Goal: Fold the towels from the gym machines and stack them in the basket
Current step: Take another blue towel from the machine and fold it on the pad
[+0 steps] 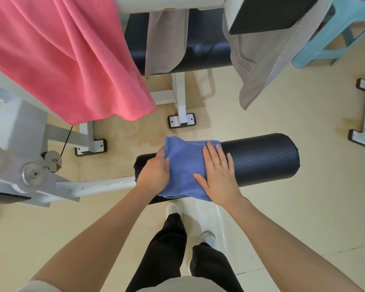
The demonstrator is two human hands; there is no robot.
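Folding the blue towel on the black roller pad

The blue towel [187,167] lies folded over the black roller pad [261,159], toward its left end. My left hand [154,171] grips the towel's left edge, fingers curled under the cloth. My right hand [217,171] presses flat on its right side, fingers straight. Beyond the pad a pink towel [61,55] and two grey towels [259,66] hang from the white machine frame [180,95].

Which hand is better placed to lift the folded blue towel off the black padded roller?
The left hand, probably. Its fingers already curl round the left edge of the folded blue towel, while the right hand only lies flat on top, over the black padded roller, and would first need a grip.
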